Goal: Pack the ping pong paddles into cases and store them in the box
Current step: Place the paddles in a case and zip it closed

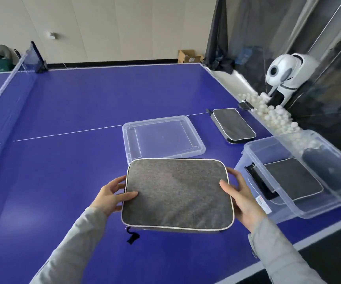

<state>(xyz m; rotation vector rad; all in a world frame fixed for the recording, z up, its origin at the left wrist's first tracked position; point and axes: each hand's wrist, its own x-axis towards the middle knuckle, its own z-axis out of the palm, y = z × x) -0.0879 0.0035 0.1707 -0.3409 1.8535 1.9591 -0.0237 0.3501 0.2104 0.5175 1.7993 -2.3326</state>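
I hold a grey paddle case (176, 193) with white piping flat above the blue table, zipped, its black zipper pull dangling at the near left corner. My left hand (112, 193) grips its left edge, thumb on top. My right hand (240, 198) grips its right edge the same way. A clear plastic box (329, 203) stands at the table's right edge with one grey case (292, 178) lying inside. Another grey case (234, 125) lies on the table farther back. No bare paddle shows.
The box's clear lid (162, 138) lies flat just beyond the held case. A white ball-feeding machine (284, 72) and a trough of several white balls (276, 115) line the far right side. The net (7, 83) runs at left.
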